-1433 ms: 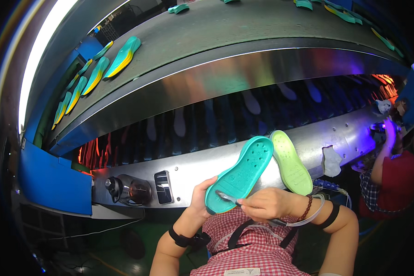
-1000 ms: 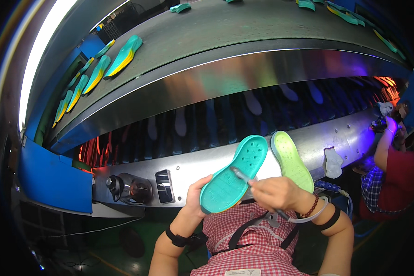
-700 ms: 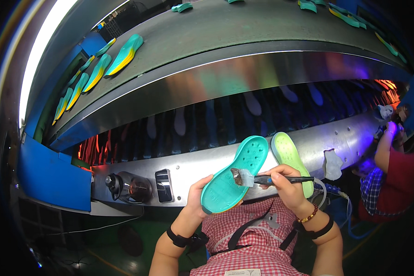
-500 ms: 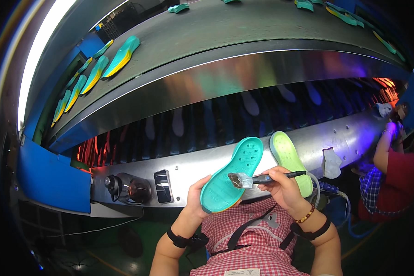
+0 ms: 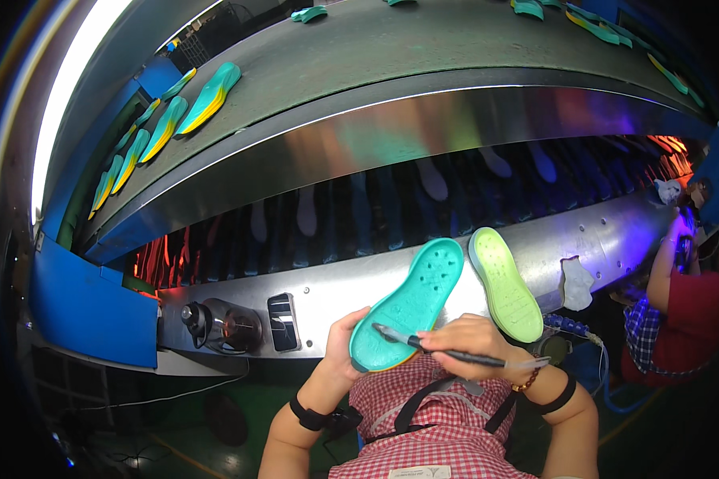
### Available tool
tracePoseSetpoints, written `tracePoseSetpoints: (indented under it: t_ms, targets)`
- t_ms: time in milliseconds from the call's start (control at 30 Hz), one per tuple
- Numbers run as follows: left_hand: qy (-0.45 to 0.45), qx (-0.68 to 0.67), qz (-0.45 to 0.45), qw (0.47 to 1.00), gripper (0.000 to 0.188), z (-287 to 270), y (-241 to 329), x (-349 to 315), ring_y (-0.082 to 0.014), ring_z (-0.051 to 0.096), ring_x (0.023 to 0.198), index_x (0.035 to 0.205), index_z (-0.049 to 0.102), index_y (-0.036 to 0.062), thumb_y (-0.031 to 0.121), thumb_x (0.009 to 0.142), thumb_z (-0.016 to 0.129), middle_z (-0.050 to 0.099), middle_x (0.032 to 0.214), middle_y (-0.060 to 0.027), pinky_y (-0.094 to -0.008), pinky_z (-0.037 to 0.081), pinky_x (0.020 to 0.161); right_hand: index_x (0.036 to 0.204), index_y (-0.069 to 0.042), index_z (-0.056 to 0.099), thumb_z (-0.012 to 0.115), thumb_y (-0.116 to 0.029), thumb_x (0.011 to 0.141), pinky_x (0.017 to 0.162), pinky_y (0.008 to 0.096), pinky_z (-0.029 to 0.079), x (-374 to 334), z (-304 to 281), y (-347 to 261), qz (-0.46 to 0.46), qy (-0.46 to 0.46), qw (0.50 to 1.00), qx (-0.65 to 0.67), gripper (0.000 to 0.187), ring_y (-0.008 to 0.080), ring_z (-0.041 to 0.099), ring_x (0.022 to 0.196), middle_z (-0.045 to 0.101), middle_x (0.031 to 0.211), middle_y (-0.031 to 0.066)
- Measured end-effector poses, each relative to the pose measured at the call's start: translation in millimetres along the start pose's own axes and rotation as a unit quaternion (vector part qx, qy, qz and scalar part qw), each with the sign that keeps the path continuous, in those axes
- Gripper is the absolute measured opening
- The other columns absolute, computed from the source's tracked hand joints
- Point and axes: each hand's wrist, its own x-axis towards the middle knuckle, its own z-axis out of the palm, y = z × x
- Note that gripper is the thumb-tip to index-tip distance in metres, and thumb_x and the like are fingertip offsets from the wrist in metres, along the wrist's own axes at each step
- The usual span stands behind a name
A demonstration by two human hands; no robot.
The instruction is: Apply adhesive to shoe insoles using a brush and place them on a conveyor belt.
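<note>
My left hand (image 5: 343,342) grips a teal shoe sole (image 5: 419,291) by the side of its wider lower end and holds it tilted, hollow face up, over the bench front. In my right hand (image 5: 475,342) is a black-handled brush (image 5: 451,354), with a pale tube trailing from its back end. The brush's tip is at the inner face of the sole, near the lower end; the bristles are seen edge-on and look to be touching it. Just right of it, a lime-green sole (image 5: 506,289) lies on the metal bench (image 5: 391,275).
A dark jug-like bottle (image 5: 225,326) and a phone (image 5: 283,322) stand left on the bench; a crumpled white cloth (image 5: 575,283) lies right. Beyond, soles sit in a dark slot below a belt (image 5: 391,48) carrying teal-yellow soles (image 5: 164,132). A co-worker (image 5: 687,319) works at far right.
My right hand has moved left and down, bringing the brush from over the sole's middle to its lower end and turning it edge-on. The teal sole has shifted slightly right.
</note>
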Motion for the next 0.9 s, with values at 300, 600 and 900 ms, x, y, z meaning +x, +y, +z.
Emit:
tracePoseSetpoints:
  t_ms: [300, 600, 900]
  targets:
    - [-0.043, 0.000, -0.047, 0.998, 0.049, -7, -4, 0, -0.0335, 0.052, 0.105, 0.123, 0.038, -0.0070, 0.026, 0.087, 0.036, 0.048, 0.118, -0.0239, -0.0449, 0.040, 0.092, 0.092, -0.006, 0.061, 0.066, -0.013, 0.068, 0.052, 0.0235, 0.041, -5, -11, -2, -0.167, -0.129, 0.959, -0.187, 0.026, 0.0132, 0.060, 0.069, 0.063, 0.100, 0.0057]
    - [0.034, 0.081, -0.025, 0.996, 0.050, -5, 3, -8, -0.0350, 0.051, 0.105, 0.124, 0.036, -0.0063, 0.026, 0.086, 0.038, 0.047, 0.119, -0.0238, -0.0475, 0.041, 0.090, 0.090, -0.006, 0.061, 0.066, -0.010, 0.065, 0.052, 0.0240, 0.044, -5, -28, 9, -0.171, -0.126, 0.943, -0.257, 0.026, 0.0146, 0.061, 0.066, 0.064, 0.096, 0.0069]
    - [0.035, 0.048, -0.021, 0.998, 0.052, 3, 1, -6, -0.0387, 0.049, 0.107, 0.127, 0.035, -0.0019, 0.031, 0.087, 0.036, 0.045, 0.122, -0.0235, -0.0563, 0.039, 0.088, 0.088, -0.001, 0.061, 0.061, -0.003, 0.069, 0.064, 0.0310, 0.049, 1, -20, 15, -0.011, 0.047, 0.969, -0.243, 0.020, 0.0252, 0.062, 0.075, 0.064, 0.090, 0.0145]
